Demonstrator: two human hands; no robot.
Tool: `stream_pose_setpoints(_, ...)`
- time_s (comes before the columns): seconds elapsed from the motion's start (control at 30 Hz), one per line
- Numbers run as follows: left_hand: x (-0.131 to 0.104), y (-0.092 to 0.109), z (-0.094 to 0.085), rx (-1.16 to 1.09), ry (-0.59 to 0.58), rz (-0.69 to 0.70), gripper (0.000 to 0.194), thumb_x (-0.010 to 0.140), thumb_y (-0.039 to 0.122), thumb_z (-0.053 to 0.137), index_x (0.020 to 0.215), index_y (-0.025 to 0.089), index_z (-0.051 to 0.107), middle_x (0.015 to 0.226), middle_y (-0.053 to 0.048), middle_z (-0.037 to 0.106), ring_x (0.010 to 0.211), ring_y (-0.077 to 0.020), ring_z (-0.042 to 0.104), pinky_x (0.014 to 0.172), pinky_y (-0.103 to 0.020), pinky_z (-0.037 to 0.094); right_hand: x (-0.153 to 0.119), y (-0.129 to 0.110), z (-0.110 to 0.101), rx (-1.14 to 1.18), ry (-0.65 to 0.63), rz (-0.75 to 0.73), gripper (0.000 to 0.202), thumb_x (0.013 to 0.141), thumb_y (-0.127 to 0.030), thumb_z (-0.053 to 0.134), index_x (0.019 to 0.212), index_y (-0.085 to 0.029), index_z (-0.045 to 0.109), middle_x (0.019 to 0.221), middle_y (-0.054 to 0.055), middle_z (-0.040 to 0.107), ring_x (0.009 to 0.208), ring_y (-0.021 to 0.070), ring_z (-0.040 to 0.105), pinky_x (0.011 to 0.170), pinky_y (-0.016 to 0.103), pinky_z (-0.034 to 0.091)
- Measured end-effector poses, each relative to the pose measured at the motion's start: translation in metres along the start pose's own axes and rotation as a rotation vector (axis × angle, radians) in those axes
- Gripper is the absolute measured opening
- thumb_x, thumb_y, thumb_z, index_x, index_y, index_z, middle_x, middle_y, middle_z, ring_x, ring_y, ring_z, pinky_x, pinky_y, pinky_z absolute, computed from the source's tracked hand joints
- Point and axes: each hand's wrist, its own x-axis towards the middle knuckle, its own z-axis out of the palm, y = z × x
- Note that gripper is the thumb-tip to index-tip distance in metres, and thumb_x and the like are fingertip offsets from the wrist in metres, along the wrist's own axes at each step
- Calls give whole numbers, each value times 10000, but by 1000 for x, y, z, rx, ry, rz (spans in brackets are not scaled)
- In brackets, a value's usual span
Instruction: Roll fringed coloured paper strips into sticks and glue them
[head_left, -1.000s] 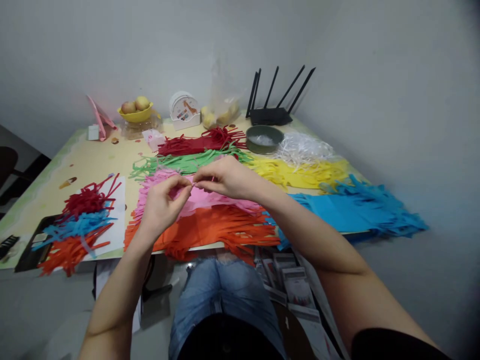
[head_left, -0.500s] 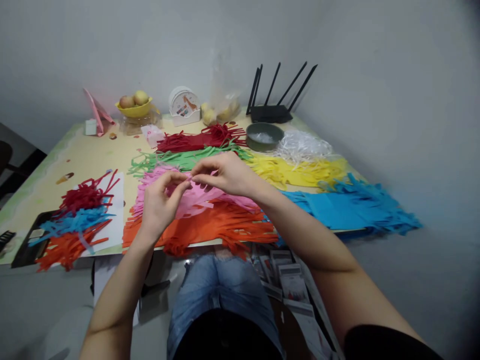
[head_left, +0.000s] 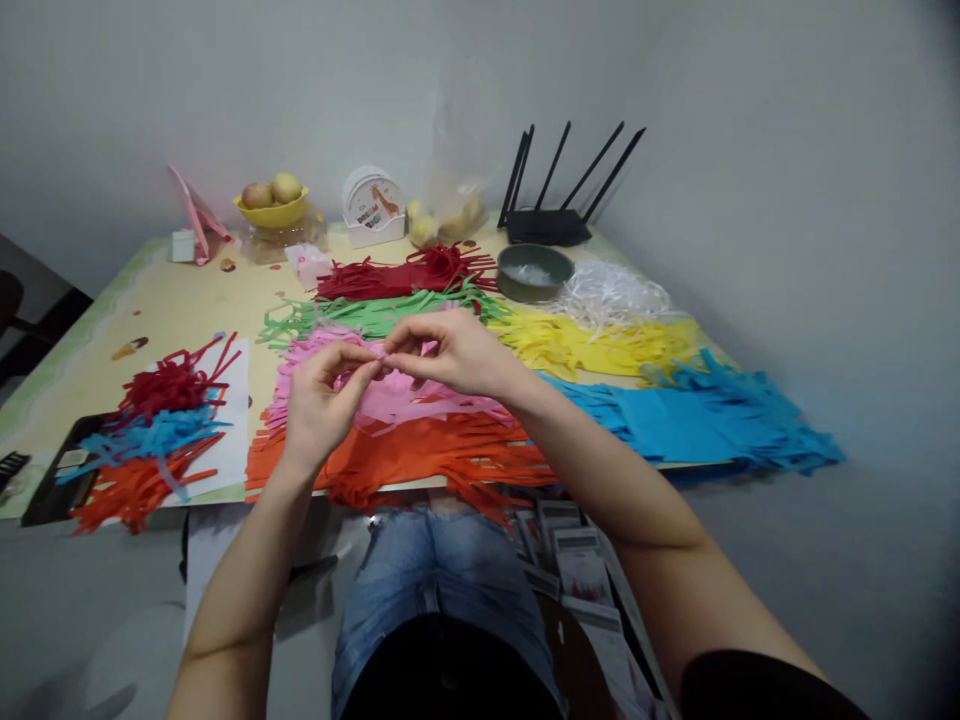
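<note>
My left hand [head_left: 326, 400] and my right hand [head_left: 454, 350] meet over the pink fringed strips [head_left: 405, 400], thumb and fingertips pinched together on a small pink strip [head_left: 382, 362]. Orange fringe [head_left: 420, 450] lies below the pink at the table's front edge. Beyond my hands lie green fringe [head_left: 375, 314] and dark red fringe [head_left: 382, 281]. Yellow fringe [head_left: 607, 347] and blue fringe [head_left: 667, 420] spread to the right. A pile of red [head_left: 169, 390], blue [head_left: 154, 438] and orange strips [head_left: 135, 492] rests at the left, partly on white paper [head_left: 237, 400].
Along the back stand a yellow fruit bowl [head_left: 274, 214], a white coaster holder [head_left: 375, 234], a clear bag [head_left: 450, 215] and a black router [head_left: 547, 227]. A dark green bowl [head_left: 534, 290] sits beside white strips [head_left: 615, 295]. A black tray [head_left: 56, 490] lies front left.
The camera view has shifted slightly. My hands stay together with small finger movements, and the right fingers sit closer against the left fingertips. The loose pink strips below them hang or lie differently.
</note>
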Motion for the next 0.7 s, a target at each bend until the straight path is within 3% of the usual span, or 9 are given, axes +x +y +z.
stream_pose_setpoints(0.1,-2,-1,2,26,73,27,172,836,316,739,839,173,645,802,-25,702,751,-147,710,732,-248,577,-1,-1,7,-155,69,-45,163,886,-260,621,910,-118,695,741,26,711,631,98,631,609,198,470)
stream_pose_setpoints(0.3,-8,-6,4,2,77,3,152,881,297,693,923,188,595,904,-34,690,845,-155,728,782,-246,567,1,0,12,-289,126,-89,165,910,-252,636,926,-110,719,671,9,673,595,93,580,591,202,403)
stream_pose_setpoints(0.47,-9,-8,5,22,104,21,148,910,295,664,967,191,575,921,-32,693,851,-160,738,785,-257,567,1,-3,10,-221,130,-54,187,907,-264,630,951,-124,746,840,49,752,627,101,615,602,210,457)
stream_pose_setpoints(0.6,-8,-7,7,-5,58,28,274,842,352,748,995,189,590,976,-43,705,876,-168,731,809,-274,576,1,-5,13,-216,137,-10,180,898,-259,618,882,-128,740,759,35,734,568,96,598,552,203,455)
stream_pose_setpoints(0.7,-10,-10,8,76,101,95,173,861,311,719,936,184,629,895,-34,708,839,-150,697,788,-267,560,1,-5,18,-263,165,-13,159,877,-241,631,845,-127,737,724,33,718,574,104,599,544,209,443)
